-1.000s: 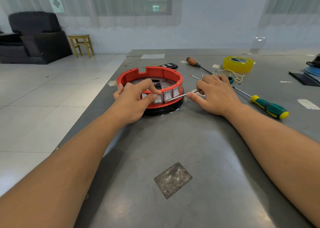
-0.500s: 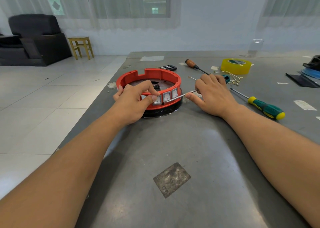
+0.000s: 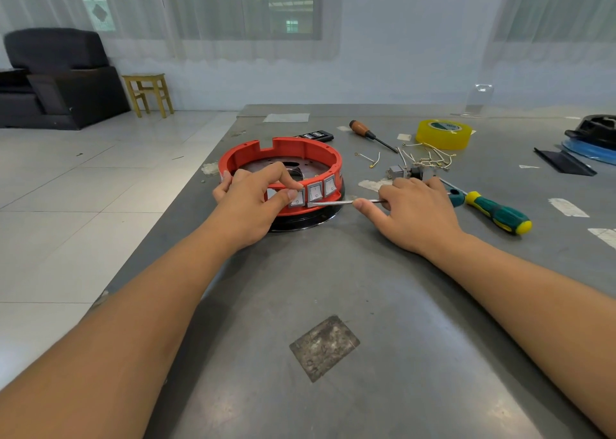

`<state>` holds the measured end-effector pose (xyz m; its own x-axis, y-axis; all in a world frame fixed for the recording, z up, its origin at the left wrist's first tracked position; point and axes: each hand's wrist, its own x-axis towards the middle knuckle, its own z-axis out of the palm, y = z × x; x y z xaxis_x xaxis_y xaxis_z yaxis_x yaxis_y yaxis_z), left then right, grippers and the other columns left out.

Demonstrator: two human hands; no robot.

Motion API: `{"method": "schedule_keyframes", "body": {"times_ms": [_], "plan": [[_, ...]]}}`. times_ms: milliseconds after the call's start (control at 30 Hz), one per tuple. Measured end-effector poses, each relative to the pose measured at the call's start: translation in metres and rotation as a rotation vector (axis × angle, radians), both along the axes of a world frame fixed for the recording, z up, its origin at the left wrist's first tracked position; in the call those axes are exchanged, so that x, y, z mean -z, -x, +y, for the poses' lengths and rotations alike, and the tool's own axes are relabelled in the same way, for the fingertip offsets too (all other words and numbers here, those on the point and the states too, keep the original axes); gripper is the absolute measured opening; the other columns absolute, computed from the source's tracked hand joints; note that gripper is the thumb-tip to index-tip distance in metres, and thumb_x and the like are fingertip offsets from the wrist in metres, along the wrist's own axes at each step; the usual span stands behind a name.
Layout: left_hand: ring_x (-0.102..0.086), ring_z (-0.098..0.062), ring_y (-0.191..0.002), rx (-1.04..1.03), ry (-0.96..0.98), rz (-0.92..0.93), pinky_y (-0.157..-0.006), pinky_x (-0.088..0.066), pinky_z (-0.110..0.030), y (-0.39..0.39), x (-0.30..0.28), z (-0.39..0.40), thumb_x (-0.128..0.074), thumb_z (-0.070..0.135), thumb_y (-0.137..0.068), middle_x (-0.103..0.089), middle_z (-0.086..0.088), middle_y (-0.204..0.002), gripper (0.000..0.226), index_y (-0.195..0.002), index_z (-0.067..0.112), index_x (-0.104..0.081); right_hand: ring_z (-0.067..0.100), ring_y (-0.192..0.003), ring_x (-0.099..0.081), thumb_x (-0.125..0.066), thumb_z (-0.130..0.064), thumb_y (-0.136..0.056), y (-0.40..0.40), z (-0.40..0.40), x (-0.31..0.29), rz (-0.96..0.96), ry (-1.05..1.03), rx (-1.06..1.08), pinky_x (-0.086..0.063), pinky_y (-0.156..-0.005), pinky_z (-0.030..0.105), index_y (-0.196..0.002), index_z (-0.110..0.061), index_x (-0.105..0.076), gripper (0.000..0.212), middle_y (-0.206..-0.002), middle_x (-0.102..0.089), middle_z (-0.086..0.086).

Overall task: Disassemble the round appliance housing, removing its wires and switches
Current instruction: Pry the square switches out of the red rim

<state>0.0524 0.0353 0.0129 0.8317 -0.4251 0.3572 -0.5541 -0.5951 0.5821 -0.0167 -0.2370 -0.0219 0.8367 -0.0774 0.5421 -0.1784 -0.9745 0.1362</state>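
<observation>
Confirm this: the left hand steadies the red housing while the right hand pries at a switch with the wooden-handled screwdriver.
Not quite. In the head view the right hand works a metal blade at the switch; the wooden-handled screwdriver lies untouched on the table. The left hand does steady the red housing.

The lower half of the frame is bare grey tabletop [image 3: 383, 305], crossed only by the two forearms and a flat scuffed patch [image 3: 324, 347]. At centre the red ring housing [image 3: 283, 158] blocks the way, with the left hand [image 3: 253, 202] on its near wall and the right hand [image 3: 413, 212] just to its right. Right of centre is crowded: loose wires [image 3: 426, 157], a green-and-yellow screwdriver [image 3: 493, 212], a wooden-handled screwdriver [image 3: 370, 135] and a yellow tape roll [image 3: 443, 133]. Between screwdriver and right edge, only paper scraps [image 3: 568, 207] lie flat.
</observation>
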Motion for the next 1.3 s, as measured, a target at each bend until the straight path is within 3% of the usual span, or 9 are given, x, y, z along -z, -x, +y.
{"method": "schedule_keyframes", "body": {"times_ms": [100,233,467,667,900,1033,1300], "plan": [[-0.040,-0.012,-0.119,-0.001,-0.002,-0.008,-0.125,-0.011,-0.058,0.000,0.000,0.000,-0.059,0.042,-0.105,-0.066,0.001,-0.121,0.022,-0.090,0.057,-0.056,0.017,-0.078,-0.045,-0.007,-0.084,-0.088,0.001,0.002,-0.001,-0.003,-0.031,0.000,-0.032,-0.080,0.040,-0.062,-0.031,-0.038,0.067,-0.076,-0.051,-0.006],[-0.039,-0.014,-0.119,-0.010,-0.011,-0.007,-0.125,-0.011,-0.058,0.000,-0.001,-0.001,-0.058,0.042,-0.106,-0.065,0.001,-0.121,0.023,-0.089,0.057,-0.055,0.017,-0.084,-0.048,-0.022,-0.082,-0.092,-0.007,-0.004,-0.004,-0.076,-0.046,-0.045,-0.030,-0.086,0.040,-0.068,-0.030,-0.046,0.062,-0.082,-0.052,-0.005],[-0.040,-0.024,-0.135,-0.024,-0.026,0.024,-0.126,-0.007,-0.059,-0.001,-0.004,-0.001,-0.057,0.041,-0.106,-0.063,0.000,-0.126,0.022,-0.088,0.054,-0.054,0.016,-0.086,-0.040,-0.033,-0.082,-0.089,-0.027,-0.014,-0.001,-0.171,-0.156,-0.189,-0.017,-0.082,0.033,-0.065,-0.030,-0.039,0.058,-0.085,-0.046,-0.008],[-0.038,-0.015,-0.122,-0.019,0.006,0.026,-0.124,-0.010,-0.059,-0.002,-0.004,-0.002,-0.059,0.039,-0.106,-0.064,0.004,-0.124,0.023,-0.088,0.053,-0.056,0.016,-0.087,-0.037,-0.046,-0.078,-0.088,-0.033,-0.016,-0.003,-0.262,-0.160,-0.271,-0.017,-0.082,0.033,-0.067,-0.028,-0.039,0.055,-0.086,-0.044,-0.010],[-0.043,-0.017,-0.123,-0.009,0.028,0.005,-0.125,-0.009,-0.058,-0.002,-0.001,-0.003,-0.060,0.039,-0.105,-0.066,0.002,-0.120,0.025,-0.086,0.056,-0.056,0.016,-0.088,-0.040,-0.037,-0.081,-0.090,-0.026,-0.007,-0.004,-0.153,-0.135,-0.217,-0.023,-0.087,0.037,-0.066,-0.028,-0.038,0.058,-0.084,-0.049,-0.008],[-0.041,-0.009,-0.118,0.015,0.036,-0.025,-0.126,-0.003,-0.054,0.002,0.004,0.000,-0.059,0.040,-0.105,-0.067,-0.003,-0.120,0.022,-0.092,0.057,-0.056,0.018,-0.081,-0.045,-0.031,-0.082,-0.092,-0.015,-0.005,-0.006,-0.162,-0.063,-0.154,-0.031,-0.087,0.041,-0.063,-0.027,-0.040,0.063,-0.076,-0.049,-0.008],[-0.034,-0.005,-0.117,0.025,0.018,-0.063,-0.124,-0.006,-0.055,0.005,0.006,-0.002,-0.056,0.040,-0.107,-0.060,0.011,-0.117,0.027,-0.093,0.062,-0.051,0.021,-0.079,-0.049,-0.028,-0.080,-0.092,0.009,-0.014,-0.008,-0.206,0.008,-0.058,-0.032,-0.085,0.040,-0.061,-0.026,-0.042,0.064,-0.073,-0.052,-0.006]]}}
